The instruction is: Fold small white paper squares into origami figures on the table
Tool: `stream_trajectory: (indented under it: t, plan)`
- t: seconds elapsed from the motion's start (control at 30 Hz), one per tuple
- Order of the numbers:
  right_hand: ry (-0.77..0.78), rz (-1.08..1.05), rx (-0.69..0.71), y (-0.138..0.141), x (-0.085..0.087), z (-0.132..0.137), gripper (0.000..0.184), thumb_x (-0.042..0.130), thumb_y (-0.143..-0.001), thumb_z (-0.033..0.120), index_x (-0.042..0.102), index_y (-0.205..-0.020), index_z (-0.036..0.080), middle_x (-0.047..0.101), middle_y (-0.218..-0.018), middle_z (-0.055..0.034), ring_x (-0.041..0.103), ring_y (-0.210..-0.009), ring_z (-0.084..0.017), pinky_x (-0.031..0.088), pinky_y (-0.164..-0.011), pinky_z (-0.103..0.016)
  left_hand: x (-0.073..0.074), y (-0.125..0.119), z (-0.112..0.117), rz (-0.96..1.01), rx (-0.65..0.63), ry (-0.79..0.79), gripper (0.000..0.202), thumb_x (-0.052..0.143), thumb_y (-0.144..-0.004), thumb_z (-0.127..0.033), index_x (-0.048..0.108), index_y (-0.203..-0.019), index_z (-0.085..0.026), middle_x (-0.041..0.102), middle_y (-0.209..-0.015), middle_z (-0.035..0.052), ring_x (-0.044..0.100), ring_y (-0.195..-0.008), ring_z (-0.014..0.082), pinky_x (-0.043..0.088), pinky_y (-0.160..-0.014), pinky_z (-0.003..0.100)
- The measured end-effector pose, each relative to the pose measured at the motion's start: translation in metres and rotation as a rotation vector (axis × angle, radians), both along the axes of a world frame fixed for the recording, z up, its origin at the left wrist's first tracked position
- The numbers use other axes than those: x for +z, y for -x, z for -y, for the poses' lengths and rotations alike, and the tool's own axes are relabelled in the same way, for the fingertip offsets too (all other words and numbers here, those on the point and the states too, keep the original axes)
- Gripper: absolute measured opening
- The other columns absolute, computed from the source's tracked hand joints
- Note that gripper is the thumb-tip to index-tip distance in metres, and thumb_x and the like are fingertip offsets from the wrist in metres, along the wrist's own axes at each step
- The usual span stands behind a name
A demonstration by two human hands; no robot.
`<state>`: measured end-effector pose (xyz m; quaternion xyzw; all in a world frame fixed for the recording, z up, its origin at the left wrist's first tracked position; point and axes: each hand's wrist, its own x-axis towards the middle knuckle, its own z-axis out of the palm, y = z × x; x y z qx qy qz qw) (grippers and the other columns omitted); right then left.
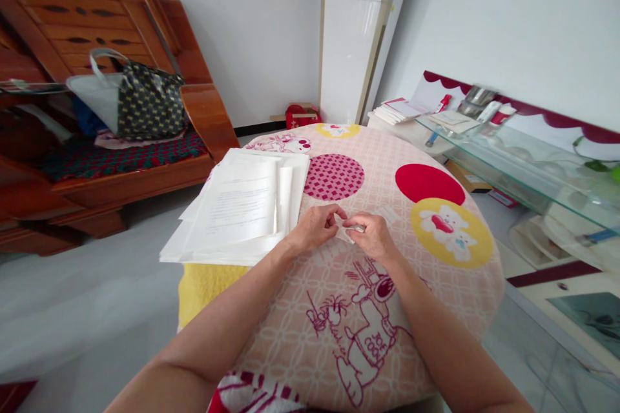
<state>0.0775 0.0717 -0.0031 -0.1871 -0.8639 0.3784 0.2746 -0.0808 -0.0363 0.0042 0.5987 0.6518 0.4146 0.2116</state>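
Observation:
My left hand is over the middle of the table, thumb and fingertips curled together in a pinch. What it grips, if anything, is too small to make out. Close beside it, my right hand is closed on a small pale, silvery-looking object whose kind I cannot tell. A thin whitish piece shows between the two hands, just above the patterned tablecloth. To the left of my left hand lies a loose stack of printed white papers, its sheets unevenly overlapping.
A wooden bench with a patterned bag stands at the left. Behind the table rises a white floor-standing air conditioner. On the right, a glass-topped cabinet holds papers, a metal container and a cup. A yellow cloth hangs under the papers.

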Motion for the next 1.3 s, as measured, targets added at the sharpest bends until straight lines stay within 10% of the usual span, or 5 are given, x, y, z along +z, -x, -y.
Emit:
stream_trajectory:
  t: [0.53, 1.03, 1.3]
  plan:
    - [0.281, -0.051, -0.014, 0.006, 0.0, 0.008, 0.022, 0.069, -0.07, 0.025, 0.075, -0.089, 0.016, 0.072, -0.076, -0.0019, 0.063, -0.068, -0.017, 0.046, -0.06, -0.026, -0.003, -0.021, -0.005, -0.051, 0.19, -0.118, 0.029, 0.055, -0.065, -0.001, 0.058, -0.086, -0.02, 0.071, -0.107, 0.0043, 0.067, -0.102, 0.0205, 0.054, -0.089, 0.033]
    - [0.365, -0.196, -0.101, 0.006, 0.001, 0.003, 0.043, 0.066, -0.068, 0.022, 0.072, -0.11, 0.02, 0.075, -0.113, -0.0092, 0.07, -0.102, -0.025, 0.055, -0.08, -0.034, 0.0, -0.02, -0.003, -0.19, 0.274, -0.212, 0.014, 0.057, -0.076, -0.005, 0.061, -0.074, -0.018, 0.069, -0.088, 0.0049, 0.064, -0.082, 0.0168, 0.051, -0.078, 0.028]
    - [0.38, -0.135, -0.138, 0.003, 0.001, 0.001, 0.035, 0.07, -0.069, 0.026, 0.075, -0.102, 0.017, 0.076, -0.085, -0.0061, 0.067, -0.069, -0.02, 0.053, -0.065, -0.031, 0.002, -0.019, -0.001, -0.261, 0.291, -0.208, 0.015, 0.054, -0.078, -0.005, 0.061, -0.077, -0.018, 0.065, -0.082, 0.0042, 0.06, -0.077, 0.0156, 0.046, -0.072, 0.027]
